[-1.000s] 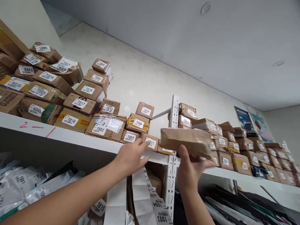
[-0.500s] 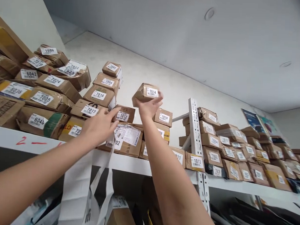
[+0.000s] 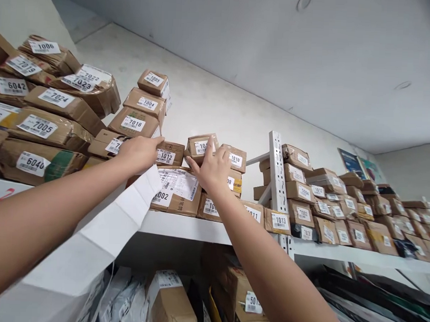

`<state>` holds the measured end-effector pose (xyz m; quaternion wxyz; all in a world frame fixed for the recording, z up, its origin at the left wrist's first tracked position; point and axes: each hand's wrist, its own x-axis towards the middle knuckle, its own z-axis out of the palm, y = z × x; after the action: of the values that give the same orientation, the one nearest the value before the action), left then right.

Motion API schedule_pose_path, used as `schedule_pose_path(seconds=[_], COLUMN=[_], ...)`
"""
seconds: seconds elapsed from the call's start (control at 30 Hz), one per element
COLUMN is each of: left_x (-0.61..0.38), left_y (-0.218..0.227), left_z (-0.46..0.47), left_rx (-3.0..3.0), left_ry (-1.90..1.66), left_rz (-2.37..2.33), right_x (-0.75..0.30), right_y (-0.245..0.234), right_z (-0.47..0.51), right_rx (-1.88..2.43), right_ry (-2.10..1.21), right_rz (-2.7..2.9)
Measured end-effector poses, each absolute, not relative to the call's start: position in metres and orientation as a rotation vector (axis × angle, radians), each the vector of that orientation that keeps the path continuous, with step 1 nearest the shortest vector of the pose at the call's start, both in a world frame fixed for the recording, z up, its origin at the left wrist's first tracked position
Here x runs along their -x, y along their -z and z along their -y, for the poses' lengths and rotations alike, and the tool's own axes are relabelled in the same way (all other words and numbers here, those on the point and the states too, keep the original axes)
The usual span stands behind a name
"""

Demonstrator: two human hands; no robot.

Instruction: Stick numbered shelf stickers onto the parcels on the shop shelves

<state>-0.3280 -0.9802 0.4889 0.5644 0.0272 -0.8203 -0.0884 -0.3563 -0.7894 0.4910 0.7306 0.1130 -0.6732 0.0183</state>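
My right hand (image 3: 214,170) is raised to the upper shelf with its fingers spread flat against the front of a small cardboard box (image 3: 200,145). Its label is partly covered by my fingers. That box rests between the box labelled 1012 (image 3: 176,151) and the box labelled 1010 (image 3: 235,158). My left hand (image 3: 139,154) is closed on the upper end of a long white strip of label paper (image 3: 101,236), which hangs in folds toward the lower left. The fingertips of this hand are near box 1012. Below sits a wider box labelled 1002 (image 3: 185,197).
Stacked labelled parcels (image 3: 41,125) fill the left of the white shelf (image 3: 187,228). A perforated metal post (image 3: 279,178) stands right of centre, with more parcels (image 3: 335,213) beyond it. Bags and boxes (image 3: 173,304) lie on the level below.
My right hand has lowered the small box from the air into the gap between 1012 and 1010, and its fingers have spread. The label strip has swung up and left with my left hand.
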Motion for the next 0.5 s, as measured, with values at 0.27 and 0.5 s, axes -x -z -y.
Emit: schedule_pose_path(seconds=[0.27,0.5], left_x=[0.324,0.276], left_y=[-0.487,-0.440], left_z=[0.991,0.998], left_rx=[0.002,0.180], left_ry=[0.148,0.400], left_rz=[2.006,1.679], right_x=[0.357,0.308], right_y=[-0.483,-0.322], right_z=[0.786,0.765], right_rx=[-0.268,-0.589], right_ry=[0.056,-0.174], right_rz=[1.564,1.873])
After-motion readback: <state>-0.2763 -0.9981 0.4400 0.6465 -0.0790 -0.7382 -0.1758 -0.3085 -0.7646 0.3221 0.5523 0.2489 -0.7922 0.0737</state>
